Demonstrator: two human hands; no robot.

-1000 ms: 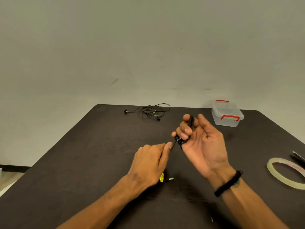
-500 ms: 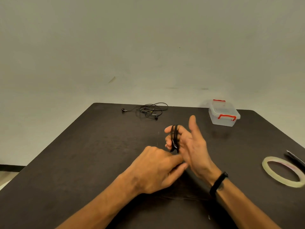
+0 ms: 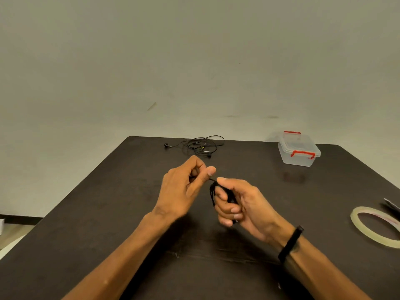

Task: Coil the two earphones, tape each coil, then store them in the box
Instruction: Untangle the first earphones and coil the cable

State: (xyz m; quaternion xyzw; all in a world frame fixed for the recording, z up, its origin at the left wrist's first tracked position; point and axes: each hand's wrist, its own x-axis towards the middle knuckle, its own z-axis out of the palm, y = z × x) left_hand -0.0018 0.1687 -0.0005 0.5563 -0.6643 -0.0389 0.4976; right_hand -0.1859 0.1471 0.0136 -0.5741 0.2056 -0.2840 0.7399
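Above a dark table (image 3: 86,213), the right hand (image 3: 242,202) curls around a coiled black earphone (image 3: 213,192) while the left hand (image 3: 184,187) pinches its loose end. A second earphone (image 3: 199,146) lies tangled at the far edge, well apart from the lidded box (image 3: 299,151) and tape roll (image 3: 376,228).

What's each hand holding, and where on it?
Right hand grips the coiled earphone wound round its fingers; left hand pinches its free cable end.
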